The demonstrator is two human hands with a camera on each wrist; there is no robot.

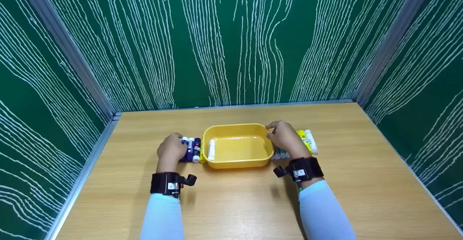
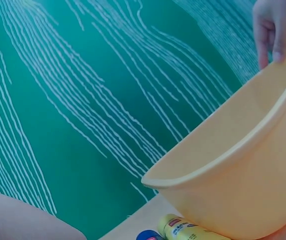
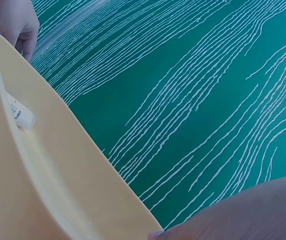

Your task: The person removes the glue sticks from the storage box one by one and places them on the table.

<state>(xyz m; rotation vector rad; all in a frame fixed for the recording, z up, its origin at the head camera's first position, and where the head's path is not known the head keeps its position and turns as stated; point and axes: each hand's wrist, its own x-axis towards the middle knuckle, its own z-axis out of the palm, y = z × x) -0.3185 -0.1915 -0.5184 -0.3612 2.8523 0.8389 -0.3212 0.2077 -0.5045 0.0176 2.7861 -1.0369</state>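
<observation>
A yellow plastic basin (image 1: 238, 164) stands mid-table, with one white glue stick (image 1: 211, 149) lying inside along its left wall; the right wrist view shows that glue stick (image 3: 20, 112) too. My right hand (image 1: 285, 137) pinches the basin's right rim, thumb at the edge, as the left wrist view also shows. Left of the basin is a row of blue-and-white glue sticks (image 1: 190, 149), then a yellow glue stick (image 1: 202, 155) against the basin wall. My left hand (image 1: 171, 148) reaches down at the row's left end, its fingertips hidden.
Right of the basin, partly under my right hand, lie grey-green sticks (image 1: 280, 154), a yellow glue stick (image 1: 304, 138) and a white one (image 1: 311, 141). Green panels (image 1: 253, 52) with white wavy lines enclose the wooden table (image 1: 231, 204) at the back and sides.
</observation>
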